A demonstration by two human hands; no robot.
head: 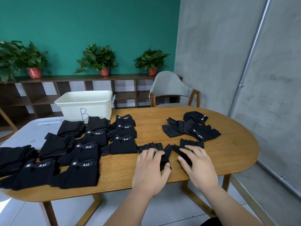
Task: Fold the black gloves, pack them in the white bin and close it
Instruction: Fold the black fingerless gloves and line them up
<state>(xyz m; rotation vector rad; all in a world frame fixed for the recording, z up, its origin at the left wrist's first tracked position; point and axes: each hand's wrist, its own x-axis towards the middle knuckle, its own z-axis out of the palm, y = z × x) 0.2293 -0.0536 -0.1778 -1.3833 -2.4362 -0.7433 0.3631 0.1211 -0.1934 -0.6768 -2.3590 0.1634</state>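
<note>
Where the wooden table (228, 152) curves toward the person, two black fingerless gloves lie side by side near its front edge, their finger ends pointing away. The left hand (150, 168) rests flat on the left glove (167, 150), fingers spread and nearly straight, thumb touching the glove's near corner. The right hand (197, 163) lies the same way on the right glove (193, 143), fingers extended over the fabric, gripping nothing.

Just left of them sit the folded gloves (123, 145), laid in rows with "5.11" wrist tabs showing, reaching to the table's left end. Some of them rest on a white lid (24, 132) lying flat there. Behind the rows stands the white bin (91, 103), uncovered, with a blue "B" on its front wall. Further back on the right, a loose pile of gloves (187, 129) lies unfolded, well apart from the hands.

A grey chair (169, 87) stands at the far side, and potted plants (97, 57) line a dark shelf (81, 78) against the green wall.
</note>
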